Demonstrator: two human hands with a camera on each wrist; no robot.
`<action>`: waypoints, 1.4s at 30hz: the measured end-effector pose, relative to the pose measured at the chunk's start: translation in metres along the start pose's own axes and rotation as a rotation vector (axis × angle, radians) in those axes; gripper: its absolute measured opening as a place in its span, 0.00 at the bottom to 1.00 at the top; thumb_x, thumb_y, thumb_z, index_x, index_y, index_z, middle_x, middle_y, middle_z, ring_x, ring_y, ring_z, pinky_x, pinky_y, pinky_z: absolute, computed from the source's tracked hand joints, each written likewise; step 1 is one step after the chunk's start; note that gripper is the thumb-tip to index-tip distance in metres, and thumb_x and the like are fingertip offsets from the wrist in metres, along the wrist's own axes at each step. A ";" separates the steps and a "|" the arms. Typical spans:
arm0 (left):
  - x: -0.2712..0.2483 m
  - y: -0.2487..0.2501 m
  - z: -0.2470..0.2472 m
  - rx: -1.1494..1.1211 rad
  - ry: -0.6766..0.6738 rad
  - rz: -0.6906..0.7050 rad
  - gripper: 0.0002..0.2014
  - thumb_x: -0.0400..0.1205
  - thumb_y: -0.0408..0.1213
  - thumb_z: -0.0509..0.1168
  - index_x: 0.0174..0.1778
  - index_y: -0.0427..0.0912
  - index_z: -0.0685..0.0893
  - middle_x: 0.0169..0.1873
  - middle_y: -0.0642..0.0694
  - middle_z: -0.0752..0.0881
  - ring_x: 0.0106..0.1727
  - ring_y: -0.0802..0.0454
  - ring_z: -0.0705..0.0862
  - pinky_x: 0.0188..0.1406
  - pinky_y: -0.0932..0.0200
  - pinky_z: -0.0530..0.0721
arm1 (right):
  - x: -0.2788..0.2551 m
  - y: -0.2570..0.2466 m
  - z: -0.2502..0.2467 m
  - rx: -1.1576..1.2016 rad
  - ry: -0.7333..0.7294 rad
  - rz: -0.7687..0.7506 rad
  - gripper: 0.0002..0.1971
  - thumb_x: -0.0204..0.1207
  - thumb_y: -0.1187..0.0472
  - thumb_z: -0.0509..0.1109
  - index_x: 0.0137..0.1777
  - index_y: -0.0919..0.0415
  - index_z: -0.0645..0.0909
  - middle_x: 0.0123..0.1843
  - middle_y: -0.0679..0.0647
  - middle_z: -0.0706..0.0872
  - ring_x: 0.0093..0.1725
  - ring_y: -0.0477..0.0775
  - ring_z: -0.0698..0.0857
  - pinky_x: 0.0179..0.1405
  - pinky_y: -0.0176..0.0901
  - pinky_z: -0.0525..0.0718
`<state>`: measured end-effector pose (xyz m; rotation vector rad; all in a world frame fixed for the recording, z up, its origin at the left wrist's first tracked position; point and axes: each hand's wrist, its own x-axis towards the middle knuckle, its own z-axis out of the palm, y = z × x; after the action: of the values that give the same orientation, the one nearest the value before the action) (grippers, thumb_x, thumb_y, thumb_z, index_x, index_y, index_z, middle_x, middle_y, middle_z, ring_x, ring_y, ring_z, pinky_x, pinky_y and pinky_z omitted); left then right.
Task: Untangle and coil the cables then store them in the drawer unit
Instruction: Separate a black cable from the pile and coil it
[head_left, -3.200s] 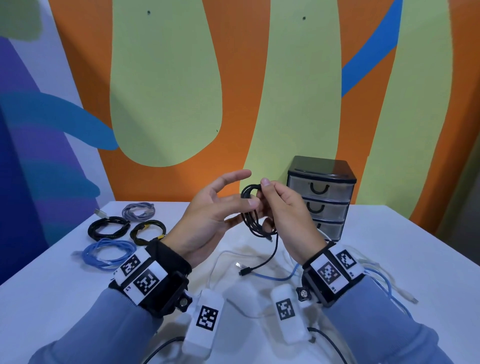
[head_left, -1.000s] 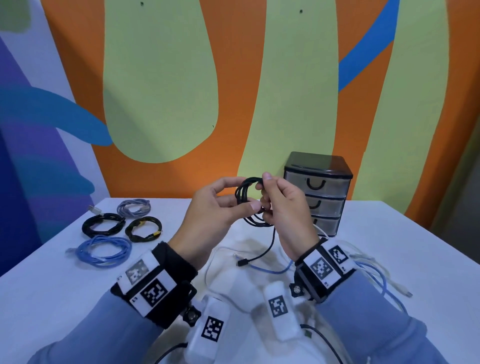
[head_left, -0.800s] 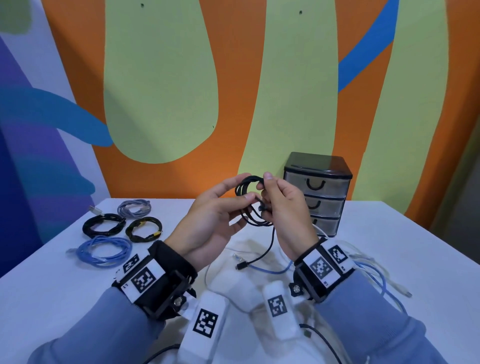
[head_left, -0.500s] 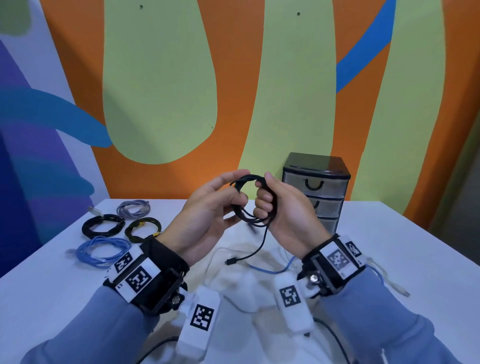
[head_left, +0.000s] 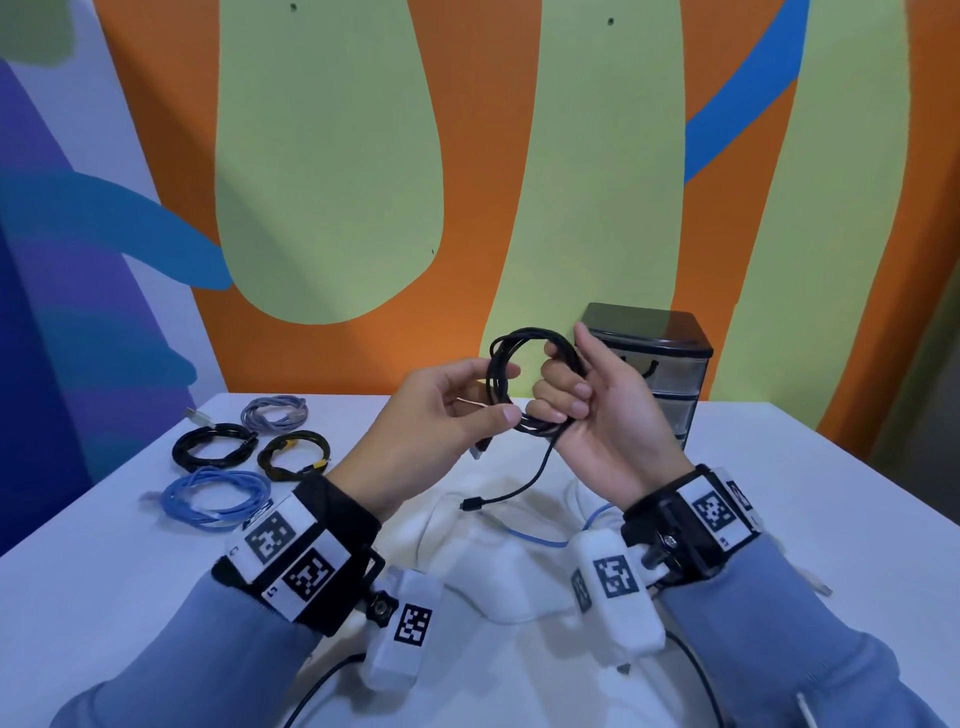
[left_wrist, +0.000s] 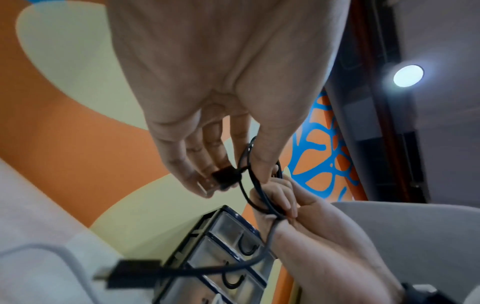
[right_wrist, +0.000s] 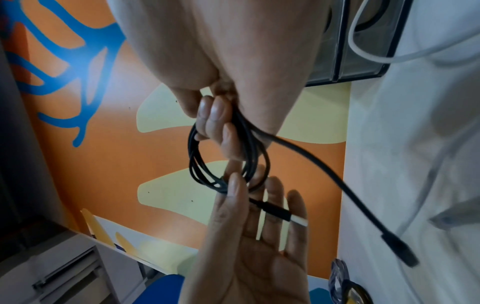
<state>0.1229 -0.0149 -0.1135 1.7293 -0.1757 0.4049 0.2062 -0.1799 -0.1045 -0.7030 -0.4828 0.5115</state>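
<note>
A black cable coil (head_left: 524, 345) is held in the air in front of the drawer unit (head_left: 670, 374). My right hand (head_left: 571, 374) has its fingers curled through the loops, thumb up against the far side. My left hand (head_left: 501, 395) pinches the coil's near side between thumb and fingers. In the left wrist view its fingertips (left_wrist: 197, 181) hold the black plug (left_wrist: 226, 176). In the right wrist view that silver-tipped plug (right_wrist: 283, 214) lies across the left fingers. A loose tail hangs from the coil, ending in a small connector (head_left: 470, 503) just above the table. All three drawers look closed.
Several coiled cables lie at the table's left: black (head_left: 214, 447), grey (head_left: 275, 410), black-and-yellow (head_left: 293, 452), blue (head_left: 215, 496). Loose blue cable (head_left: 540, 538) and white cable lie tangled under my hands on the white table (head_left: 805, 509). The painted wall stands right behind the drawers.
My right hand went from pinching the coil's top to curling its fingers through the loops. My left hand moved to pinch the near side. The hanging tail swung left.
</note>
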 end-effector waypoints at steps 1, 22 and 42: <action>0.000 0.000 0.000 0.032 -0.014 -0.011 0.15 0.84 0.35 0.77 0.67 0.47 0.90 0.42 0.49 0.90 0.43 0.49 0.84 0.46 0.55 0.84 | 0.000 -0.001 0.000 0.000 0.011 -0.002 0.17 0.92 0.49 0.61 0.48 0.62 0.78 0.30 0.47 0.54 0.28 0.47 0.53 0.31 0.37 0.60; 0.003 0.011 -0.027 -0.429 0.079 -0.213 0.03 0.76 0.30 0.78 0.44 0.35 0.95 0.38 0.42 0.89 0.33 0.55 0.84 0.46 0.60 0.92 | 0.003 -0.003 -0.002 0.007 0.105 -0.153 0.15 0.91 0.52 0.64 0.43 0.58 0.78 0.25 0.45 0.58 0.20 0.43 0.57 0.22 0.35 0.57; -0.006 0.007 0.004 0.378 0.295 0.282 0.18 0.79 0.35 0.80 0.53 0.55 0.77 0.43 0.53 0.90 0.41 0.54 0.90 0.39 0.52 0.86 | -0.006 0.029 0.015 -0.478 0.207 -0.300 0.15 0.91 0.57 0.67 0.40 0.57 0.73 0.27 0.49 0.59 0.24 0.48 0.56 0.20 0.36 0.59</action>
<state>0.1151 -0.0210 -0.1097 1.9933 -0.1347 0.9435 0.1847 -0.1573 -0.1163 -1.1069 -0.5095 0.0331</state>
